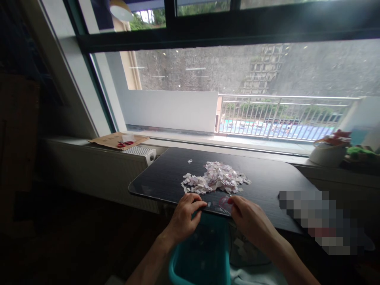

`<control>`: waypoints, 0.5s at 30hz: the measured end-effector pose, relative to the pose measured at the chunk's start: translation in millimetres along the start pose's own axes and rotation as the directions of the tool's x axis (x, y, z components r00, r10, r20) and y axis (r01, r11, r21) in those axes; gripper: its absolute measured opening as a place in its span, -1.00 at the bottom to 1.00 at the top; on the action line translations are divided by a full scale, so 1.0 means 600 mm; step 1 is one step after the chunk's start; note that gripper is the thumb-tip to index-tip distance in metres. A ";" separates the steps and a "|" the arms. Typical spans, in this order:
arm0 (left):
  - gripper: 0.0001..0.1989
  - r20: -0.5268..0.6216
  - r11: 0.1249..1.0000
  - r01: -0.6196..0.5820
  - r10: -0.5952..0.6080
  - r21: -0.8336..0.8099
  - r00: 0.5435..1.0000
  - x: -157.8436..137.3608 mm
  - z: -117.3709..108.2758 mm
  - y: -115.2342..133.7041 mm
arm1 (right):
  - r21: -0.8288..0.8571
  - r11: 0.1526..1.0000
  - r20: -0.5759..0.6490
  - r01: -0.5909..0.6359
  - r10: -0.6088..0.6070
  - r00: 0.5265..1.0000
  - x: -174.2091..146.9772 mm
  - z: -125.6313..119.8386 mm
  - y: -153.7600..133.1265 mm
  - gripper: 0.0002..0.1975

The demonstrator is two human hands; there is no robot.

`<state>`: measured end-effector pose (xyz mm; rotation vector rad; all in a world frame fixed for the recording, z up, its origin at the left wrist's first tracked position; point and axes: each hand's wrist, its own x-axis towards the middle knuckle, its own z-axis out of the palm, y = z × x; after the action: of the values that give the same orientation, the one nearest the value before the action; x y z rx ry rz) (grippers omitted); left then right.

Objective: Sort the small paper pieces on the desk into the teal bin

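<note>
On the dark table (267, 178) lies a heap of small white paper pieces (221, 176), some with pinkish print. My left hand (188, 211) rests at the near table edge, just in front of the heap; its fingers are bent and the thumb is apart from the forefinger. Close by on the right, my right hand (247, 213) has thumb and forefinger pinched together, with a tiny pale bit at their tips too small to name. Between the hands, a clear piece with red print (225, 204) lies at the edge. Below stands a teal bin (227, 249).
Red-handled scissors (124, 143) lie on brown cardboard (103, 140) on the sill at left, above a white radiator (142, 152). A white pot (328, 153) stands on the right sill. A blurred-out object (323, 221) covers the table's right end. A large window runs behind.
</note>
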<state>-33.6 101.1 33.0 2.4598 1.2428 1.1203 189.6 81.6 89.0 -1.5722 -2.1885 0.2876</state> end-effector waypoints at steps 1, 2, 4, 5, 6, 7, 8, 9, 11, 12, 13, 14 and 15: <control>-0.69 0.001 1.000 -0.001 0.001 0.000 1.000 -0.001 0.000 0.000 | 0.011 1.000 0.012 0.005 -0.005 1.000 -0.003 0.001 -0.003 -0.75; -0.69 0.001 1.000 -0.001 0.001 0.001 1.000 -0.001 0.000 0.000 | 0.022 1.000 0.020 0.013 -0.014 1.000 -0.006 0.003 -0.005 -0.75; -0.69 0.000 1.000 -0.002 0.002 0.007 1.000 -0.002 0.000 0.000 | 0.037 0.999 0.026 0.038 -0.039 0.999 -0.007 0.007 -0.010 -0.75; -0.69 -0.001 1.000 -0.005 0.005 0.010 1.000 -0.002 -0.001 0.000 | 0.038 0.998 0.020 0.045 -0.046 0.999 -0.004 0.009 -0.010 -0.75; -0.69 -0.002 1.000 -0.007 0.007 0.012 1.000 -0.002 -0.001 0.000 | 0.034 0.998 0.010 0.048 -0.048 0.999 0.000 0.011 -0.010 -0.75; -0.69 -0.002 1.000 -0.008 0.008 0.012 1.000 -0.002 -0.002 0.000 | 0.026 0.999 -0.003 0.046 -0.046 0.999 0.005 0.012 -0.008 -0.75; -0.69 -0.003 1.000 -0.009 0.009 0.011 1.000 -0.002 -0.002 0.000 | 0.015 0.999 -0.015 0.042 -0.042 0.999 0.011 0.013 -0.006 -0.74; -0.69 -0.003 1.000 -0.008 0.008 0.008 1.000 -0.001 -0.002 0.000 | 0.006 0.999 -0.021 0.039 -0.039 0.999 0.015 0.013 -0.005 -0.73; -0.69 -0.006 1.000 -0.002 0.002 0.002 1.000 0.000 -0.002 0.001 | 0.001 0.999 -0.014 0.043 -0.043 0.999 0.020 0.012 -0.004 -0.73; -0.69 -0.005 1.000 0.002 -0.002 0.000 1.000 0.000 -0.002 0.001 | 0.007 0.999 -0.002 0.054 -0.054 0.999 0.020 0.012 -0.006 -0.73; -0.69 -0.004 1.000 0.004 -0.004 -0.001 1.000 0.000 -0.002 0.002 | 0.017 0.998 0.012 0.067 -0.067 0.998 0.018 0.011 -0.008 -0.73; -0.68 -0.002 1.000 0.004 -0.004 0.001 1.000 -0.001 -0.003 0.002 | 0.029 0.996 0.025 0.080 -0.080 0.996 0.016 0.010 -0.010 -0.73; -0.68 0.002 1.000 0.001 -0.001 0.005 1.000 -0.002 -0.003 0.003 | 0.041 0.995 0.034 0.090 -0.092 0.995 0.014 0.010 -0.012 -0.73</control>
<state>-34.3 98.8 34.7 2.4628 1.2479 1.1159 178.7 87.5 88.5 -1.4523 -2.2607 0.3312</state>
